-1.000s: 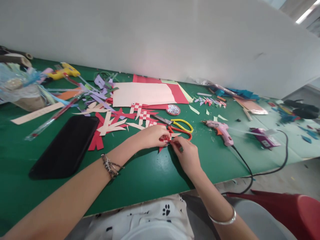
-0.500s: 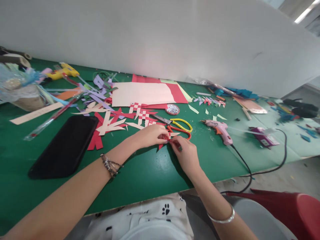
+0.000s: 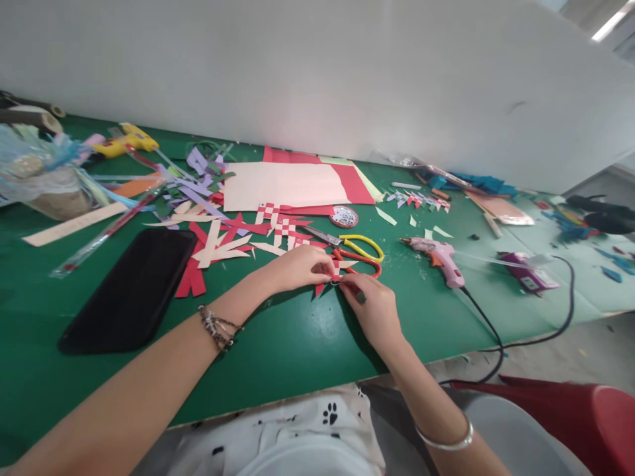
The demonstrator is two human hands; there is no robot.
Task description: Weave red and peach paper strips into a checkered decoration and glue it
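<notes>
My left hand (image 3: 297,268) and my right hand (image 3: 374,307) meet over a small woven piece of red and cream paper strips (image 3: 333,274) on the green table (image 3: 278,344). Both hands pinch the piece, fingers curled, and most of it is hidden under them. Just behind my fingers lie scissors with yellow and orange handles (image 3: 357,251). More woven red and cream pieces (image 3: 280,228) and loose cut strips (image 3: 218,244) lie behind my left hand.
A pink glue gun (image 3: 439,258) with a black cord (image 3: 526,337) lies to the right. A black flat case (image 3: 131,287) sits at left, a yellow glue gun (image 3: 126,141) at far left back. Cream and red sheets (image 3: 292,185) lie by the white wall.
My hands stay on the woven piece with only small finger shifts. The view has moved slightly.
</notes>
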